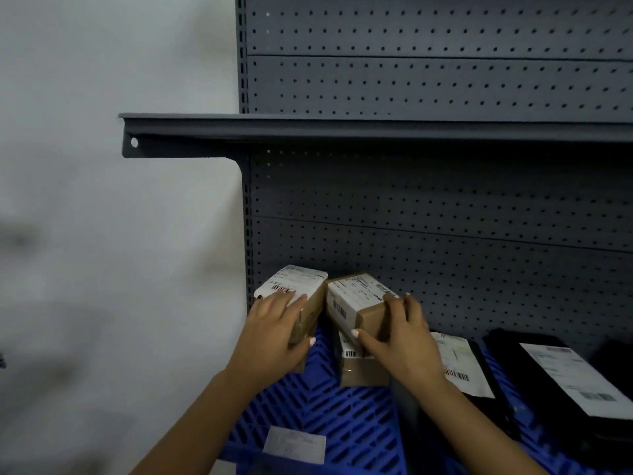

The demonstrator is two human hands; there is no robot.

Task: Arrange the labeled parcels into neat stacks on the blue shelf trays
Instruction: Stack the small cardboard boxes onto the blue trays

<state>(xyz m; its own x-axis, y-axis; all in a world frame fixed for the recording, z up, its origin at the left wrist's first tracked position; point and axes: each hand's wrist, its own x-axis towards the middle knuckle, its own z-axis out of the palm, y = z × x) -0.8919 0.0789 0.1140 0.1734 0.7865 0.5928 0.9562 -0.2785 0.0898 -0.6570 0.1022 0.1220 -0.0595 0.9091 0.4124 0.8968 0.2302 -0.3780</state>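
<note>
A: What's nearest?
B: A pale label card (295,444) at the front edge of the blue shelf tray (329,409), then both forearms reaching in

A: And the hands?
B: The left hand (274,332) is clamped on the left cardboard parcel (294,286) near the tray's back left corner. The right hand (399,337) grips a tilted cardboard parcel (356,303) sitting on a lower box (359,370)

A: The step?
B: Squaring two stacks side by side, I'd judge. Next, level the tilted parcel and align its edges with the box below

A: Further right?
B: Black mailers (565,378) with white labels, then the grey pegboard back panel (445,200)
</note>
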